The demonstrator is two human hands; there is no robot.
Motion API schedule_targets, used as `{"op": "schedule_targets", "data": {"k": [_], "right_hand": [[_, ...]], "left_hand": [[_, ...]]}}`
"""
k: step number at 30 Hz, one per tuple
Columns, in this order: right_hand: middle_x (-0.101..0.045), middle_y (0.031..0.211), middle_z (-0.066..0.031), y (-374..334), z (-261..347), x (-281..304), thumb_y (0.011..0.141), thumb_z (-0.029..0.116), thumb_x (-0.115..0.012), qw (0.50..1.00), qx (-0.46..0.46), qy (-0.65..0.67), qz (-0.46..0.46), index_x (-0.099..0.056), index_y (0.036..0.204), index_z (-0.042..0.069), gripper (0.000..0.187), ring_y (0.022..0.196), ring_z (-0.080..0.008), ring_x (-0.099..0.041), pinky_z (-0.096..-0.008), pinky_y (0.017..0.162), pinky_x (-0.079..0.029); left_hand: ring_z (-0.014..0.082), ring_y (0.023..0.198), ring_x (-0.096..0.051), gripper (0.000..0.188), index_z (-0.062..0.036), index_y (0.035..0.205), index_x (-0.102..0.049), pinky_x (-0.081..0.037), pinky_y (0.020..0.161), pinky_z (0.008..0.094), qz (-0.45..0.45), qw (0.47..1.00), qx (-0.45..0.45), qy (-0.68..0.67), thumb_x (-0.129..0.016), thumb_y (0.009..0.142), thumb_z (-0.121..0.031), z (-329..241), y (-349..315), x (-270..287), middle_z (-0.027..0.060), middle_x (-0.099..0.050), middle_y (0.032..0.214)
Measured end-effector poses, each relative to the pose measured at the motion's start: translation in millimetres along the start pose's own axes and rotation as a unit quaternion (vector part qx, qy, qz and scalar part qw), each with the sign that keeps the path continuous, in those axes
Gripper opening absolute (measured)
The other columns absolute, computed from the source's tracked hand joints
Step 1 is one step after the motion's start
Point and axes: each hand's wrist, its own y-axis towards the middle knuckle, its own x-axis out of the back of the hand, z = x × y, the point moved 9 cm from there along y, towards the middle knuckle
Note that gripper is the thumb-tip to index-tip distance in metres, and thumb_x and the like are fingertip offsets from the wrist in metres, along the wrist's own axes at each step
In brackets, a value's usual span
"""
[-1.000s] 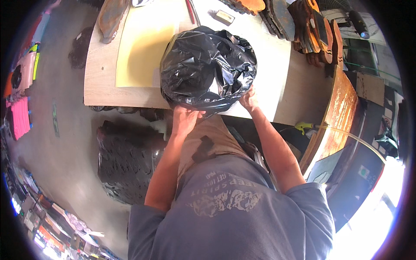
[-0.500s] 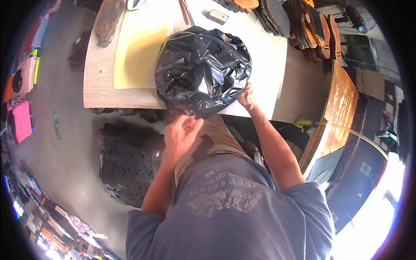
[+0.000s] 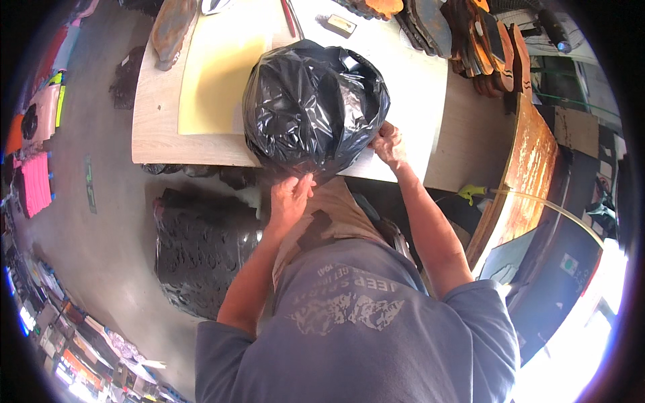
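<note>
A bulging black plastic bag (image 3: 314,101) rests at the front edge of the wooden-topped table (image 3: 151,138), its surface crinkled and shiny. What is inside the bag does not show. My left hand (image 3: 290,198) is at the bag's near edge, fingertips pinched together on the plastic just off the table front. On the right side, my right hand (image 3: 388,144) grips the bag's lower edge with bent fingers, close above the tabletop.
A yellow sheet (image 3: 215,80) lies left of the bag, beside a brown sole-shaped piece (image 3: 173,33). Several stacked shaped pieces (image 3: 480,50) stand at the far right. A small box (image 3: 339,25) lies behind the bag. A black wrapped bundle (image 3: 201,252) sits below the table's left front.
My left hand has shifted slightly right, its fingers now up against the bag's near edge. The right hand's fingers have curled more on the bag, whose folds have changed shape.
</note>
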Motion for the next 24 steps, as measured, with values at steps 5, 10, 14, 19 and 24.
{"op": "schedule_targets", "data": {"k": [5, 10, 14, 19, 24], "right_hand": [[-0.078, 0.094, -0.0109, 10, 23, 20, 0.101, 0.025, -0.066, 0.995, -0.026, -0.095, 0.023, -0.072, 0.116, -0.003, 0.032, 0.081, -0.0172, -0.074, -0.0322, 0.068, -0.057], [-0.077, 0.118, -0.0160, 46, 165, 74, 0.101, 0.051, -0.070, 0.989, 0.128, -0.068, -0.042, -0.072, 0.132, 0.000, 0.060, 0.111, -0.0238, -0.072, -0.0371, 0.097, -0.056], [-0.074, 0.130, -0.0220, 79, 244, 17, 0.095, 0.062, -0.072, 0.953, 0.170, -0.236, 0.084, -0.074, 0.135, 0.005, 0.070, 0.123, -0.0339, -0.070, -0.0419, 0.110, -0.051], [-0.081, 0.115, -0.0127, 104, 264, -22, 0.097, 0.056, -0.071, 0.930, 0.206, -0.279, 0.120, -0.083, 0.118, 0.014, 0.048, 0.107, -0.0263, -0.076, -0.0373, 0.101, -0.057], [-0.077, 0.085, -0.0070, 106, 229, 17, 0.094, 0.047, -0.074, 0.988, 0.132, -0.075, -0.037, -0.081, 0.102, 0.004, 0.044, 0.080, -0.0162, -0.071, -0.0339, 0.077, -0.056]], "left_hand": [[0.0114, 0.067, -0.069, 0.030, 0.0045, 0.091, -0.071, -0.055, 0.063, 0.0284, 0.009, 1.000, 0.010, -0.017, -0.068, 0.108, -0.021, 15, 9, 0, 0.0094, -0.076, 0.077], [0.0110, 0.069, -0.068, 0.027, 0.0040, 0.092, -0.071, -0.054, 0.065, 0.0289, -0.030, 0.982, 0.116, -0.144, -0.071, 0.106, -0.020, 19, 0, -3, 0.0073, -0.075, 0.080], [0.0087, 0.069, -0.066, 0.030, 0.0001, 0.087, -0.072, -0.052, 0.062, 0.0268, -0.032, 0.983, 0.091, -0.156, -0.072, 0.106, -0.023, 17, -1, -5, 0.0032, -0.073, 0.077], [0.0114, 0.071, -0.071, 0.030, 0.0017, 0.085, -0.071, -0.055, 0.065, 0.0286, -0.039, 0.998, 0.043, 0.029, -0.073, 0.104, -0.021, 32, 7, -1, 0.0059, -0.075, 0.078], [0.0124, 0.070, -0.069, 0.026, 0.0018, 0.091, -0.073, -0.054, 0.066, 0.0302, -0.060, 0.992, 0.111, -0.003, -0.076, 0.102, -0.022, 23, -2, 16, 0.0062, -0.074, 0.077]]}}
